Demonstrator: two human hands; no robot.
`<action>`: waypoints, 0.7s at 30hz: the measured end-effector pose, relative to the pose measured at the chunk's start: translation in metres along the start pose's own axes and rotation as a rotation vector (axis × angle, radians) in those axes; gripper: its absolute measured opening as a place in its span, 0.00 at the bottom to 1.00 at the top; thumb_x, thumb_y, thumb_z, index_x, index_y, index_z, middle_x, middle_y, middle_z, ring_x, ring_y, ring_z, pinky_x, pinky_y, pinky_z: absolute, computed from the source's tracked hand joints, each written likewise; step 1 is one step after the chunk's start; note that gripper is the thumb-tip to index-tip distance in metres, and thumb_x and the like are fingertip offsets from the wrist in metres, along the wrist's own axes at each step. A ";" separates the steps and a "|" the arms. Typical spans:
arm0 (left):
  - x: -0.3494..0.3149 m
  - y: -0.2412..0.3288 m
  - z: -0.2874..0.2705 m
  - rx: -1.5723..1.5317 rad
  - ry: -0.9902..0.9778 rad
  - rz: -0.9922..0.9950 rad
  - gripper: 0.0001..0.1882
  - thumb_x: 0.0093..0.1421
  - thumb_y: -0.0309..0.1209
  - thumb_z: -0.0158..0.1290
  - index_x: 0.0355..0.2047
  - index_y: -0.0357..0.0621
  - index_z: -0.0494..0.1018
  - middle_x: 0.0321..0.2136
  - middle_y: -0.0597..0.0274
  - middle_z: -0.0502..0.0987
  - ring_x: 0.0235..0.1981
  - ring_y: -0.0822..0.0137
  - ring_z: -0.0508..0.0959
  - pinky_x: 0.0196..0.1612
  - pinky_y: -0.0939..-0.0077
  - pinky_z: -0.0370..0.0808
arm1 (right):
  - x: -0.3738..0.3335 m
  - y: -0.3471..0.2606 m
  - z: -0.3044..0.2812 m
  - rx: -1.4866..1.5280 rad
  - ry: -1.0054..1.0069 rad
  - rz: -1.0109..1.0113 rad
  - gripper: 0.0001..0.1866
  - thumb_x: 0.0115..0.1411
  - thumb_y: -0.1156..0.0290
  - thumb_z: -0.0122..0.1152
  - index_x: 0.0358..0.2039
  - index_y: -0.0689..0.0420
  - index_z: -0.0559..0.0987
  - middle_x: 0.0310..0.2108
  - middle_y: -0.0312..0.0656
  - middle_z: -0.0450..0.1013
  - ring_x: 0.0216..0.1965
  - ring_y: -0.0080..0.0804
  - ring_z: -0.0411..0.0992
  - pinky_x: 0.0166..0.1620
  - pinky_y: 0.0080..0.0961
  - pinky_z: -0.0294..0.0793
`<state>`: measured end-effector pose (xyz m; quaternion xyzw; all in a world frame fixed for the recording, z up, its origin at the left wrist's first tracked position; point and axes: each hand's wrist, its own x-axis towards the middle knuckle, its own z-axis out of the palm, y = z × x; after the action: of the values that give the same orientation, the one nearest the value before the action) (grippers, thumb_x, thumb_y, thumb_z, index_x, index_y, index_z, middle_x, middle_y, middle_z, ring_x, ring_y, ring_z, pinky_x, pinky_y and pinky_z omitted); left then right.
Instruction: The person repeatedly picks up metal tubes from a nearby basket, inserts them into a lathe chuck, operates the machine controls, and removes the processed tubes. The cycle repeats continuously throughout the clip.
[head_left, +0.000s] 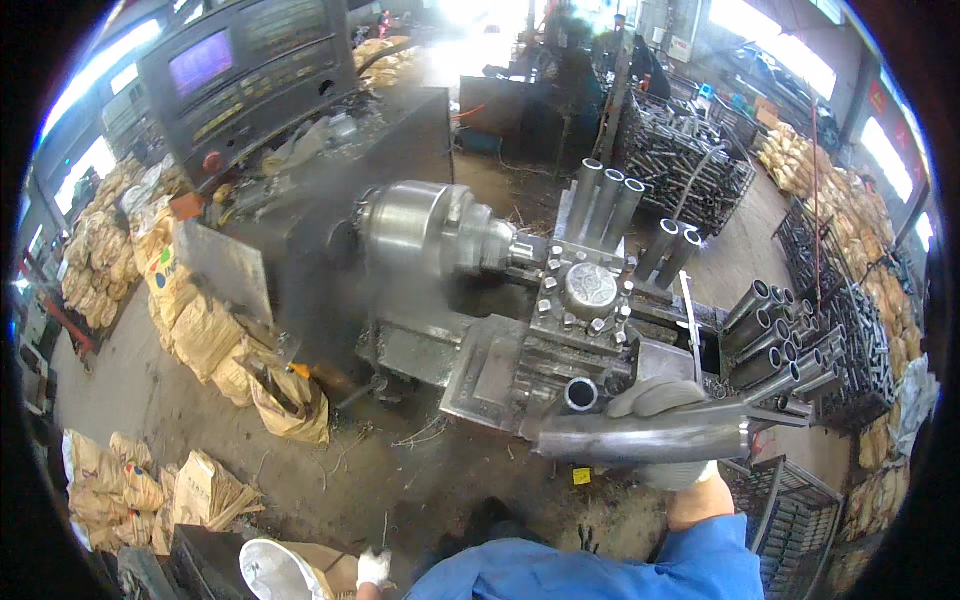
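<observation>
My right hand [682, 473], in a dirty pale glove, is wrapped round a shiny steel tube [640, 440]. The tube lies roughly level in front of the lathe carriage, with its open end to the right. Low and to the left, my left hand [375, 567] in a white glove is closed on a thin upright rod [385, 530]. A container with a white rim [275, 572] stands beside that hand. Ahead is the lathe chuck [410, 225], its edges blurred. The square tool post [590, 290] sits right of it, with another tube end [581, 394] in front.
Several tubes stand upright behind the tool post [605, 200]. More tubes [770, 340] are stacked right of my right hand. Metal crates [690, 150] full of parts stand behind. Woven sacks [215, 340] line the left. A control panel with a lit screen [202, 64] rises at the far left.
</observation>
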<state>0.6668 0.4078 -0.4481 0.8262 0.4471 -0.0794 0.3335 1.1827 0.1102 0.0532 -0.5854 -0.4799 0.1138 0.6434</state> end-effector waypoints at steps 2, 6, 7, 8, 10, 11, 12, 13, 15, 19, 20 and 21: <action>-0.058 -0.074 0.016 0.552 -0.289 0.043 0.16 0.60 0.39 0.57 0.43 0.46 0.84 0.42 0.46 0.86 0.47 0.43 0.85 0.52 0.49 0.81 | 0.033 -0.009 0.023 -0.320 -0.378 -0.231 0.28 0.58 0.69 0.69 0.61 0.53 0.80 0.55 0.43 0.81 0.48 0.39 0.80 0.57 0.37 0.80; -0.198 -0.034 -0.010 -0.131 -0.145 -0.476 0.25 0.69 0.40 0.52 0.59 0.37 0.78 0.54 0.34 0.80 0.53 0.40 0.81 0.58 0.50 0.79 | 0.036 0.011 0.098 -0.305 -0.736 -0.416 0.29 0.63 0.65 0.66 0.65 0.50 0.79 0.58 0.38 0.80 0.51 0.35 0.78 0.62 0.34 0.76; -0.223 -0.043 -0.012 -0.112 -0.244 -0.623 0.29 0.68 0.49 0.53 0.62 0.44 0.77 0.61 0.33 0.76 0.61 0.37 0.76 0.67 0.53 0.72 | 0.031 0.015 0.132 -0.120 -0.717 -0.252 0.26 0.61 0.65 0.70 0.61 0.52 0.81 0.56 0.41 0.81 0.49 0.36 0.79 0.59 0.34 0.78; -0.242 -0.053 -0.003 -0.267 -0.141 -0.683 0.31 0.67 0.52 0.53 0.64 0.46 0.75 0.62 0.34 0.74 0.63 0.38 0.75 0.68 0.54 0.71 | 0.022 0.014 0.170 0.042 -0.688 -0.081 0.23 0.60 0.66 0.74 0.56 0.53 0.82 0.54 0.43 0.82 0.47 0.37 0.80 0.56 0.35 0.79; -0.297 -0.073 0.028 -0.588 0.100 -0.832 0.36 0.66 0.56 0.54 0.68 0.50 0.72 0.66 0.35 0.71 0.66 0.41 0.73 0.70 0.56 0.69 | 0.008 0.034 0.256 0.133 -0.757 -0.164 0.21 0.55 0.67 0.80 0.47 0.55 0.82 0.48 0.47 0.82 0.44 0.38 0.82 0.50 0.37 0.81; -0.325 -0.078 0.050 -0.687 0.201 -0.896 0.33 0.66 0.54 0.54 0.65 0.50 0.74 0.63 0.36 0.73 0.64 0.42 0.75 0.68 0.55 0.70 | -0.001 0.028 0.303 0.165 -0.772 -0.121 0.21 0.55 0.66 0.80 0.47 0.56 0.81 0.45 0.46 0.82 0.43 0.38 0.82 0.49 0.37 0.81; -0.348 -0.087 0.068 -0.691 0.248 -0.939 0.30 0.65 0.52 0.54 0.62 0.50 0.75 0.60 0.38 0.75 0.61 0.43 0.76 0.65 0.55 0.72 | -0.013 0.021 0.347 0.198 -0.796 -0.079 0.21 0.55 0.65 0.80 0.47 0.56 0.81 0.43 0.45 0.82 0.43 0.39 0.82 0.48 0.37 0.81; -0.364 -0.097 0.074 -0.629 0.294 -0.957 0.27 0.65 0.49 0.54 0.59 0.50 0.77 0.56 0.40 0.77 0.59 0.43 0.78 0.63 0.54 0.74 | -0.022 0.019 0.370 0.177 -0.831 -0.139 0.22 0.55 0.64 0.79 0.48 0.55 0.81 0.42 0.47 0.82 0.43 0.41 0.82 0.47 0.37 0.82; -0.411 -0.116 0.118 -0.503 0.332 -1.069 0.22 0.63 0.45 0.55 0.53 0.50 0.80 0.50 0.44 0.81 0.54 0.45 0.81 0.58 0.53 0.77 | -0.048 0.010 0.441 0.172 -1.006 -0.150 0.23 0.56 0.62 0.78 0.50 0.54 0.81 0.43 0.47 0.83 0.43 0.45 0.83 0.48 0.40 0.82; -0.501 -0.113 0.223 -0.661 0.529 -1.381 0.17 0.61 0.38 0.57 0.46 0.44 0.83 0.43 0.47 0.86 0.47 0.46 0.84 0.52 0.53 0.80 | -0.106 -0.020 0.558 0.184 -1.349 -0.173 0.21 0.57 0.60 0.77 0.49 0.52 0.83 0.43 0.46 0.83 0.42 0.44 0.84 0.46 0.42 0.82; -0.521 -0.112 0.249 -0.824 0.675 -1.403 0.19 0.61 0.38 0.58 0.48 0.38 0.82 0.45 0.45 0.85 0.48 0.45 0.83 0.53 0.54 0.78 | -0.119 -0.029 0.583 0.199 -1.435 -0.159 0.20 0.57 0.60 0.77 0.48 0.51 0.83 0.41 0.45 0.84 0.42 0.43 0.84 0.46 0.42 0.82; -0.542 -0.109 0.271 -0.970 0.825 -1.420 0.22 0.60 0.38 0.60 0.49 0.33 0.80 0.47 0.43 0.85 0.49 0.44 0.82 0.54 0.55 0.76 | -0.132 -0.045 0.604 0.186 -1.501 -0.217 0.19 0.57 0.61 0.77 0.47 0.52 0.83 0.39 0.44 0.84 0.41 0.42 0.83 0.46 0.41 0.82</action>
<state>0.3068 -0.0910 -0.4749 0.0965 0.9110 0.2283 0.3297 0.6428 0.3926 -0.0604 -0.2439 -0.8318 0.4571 0.1990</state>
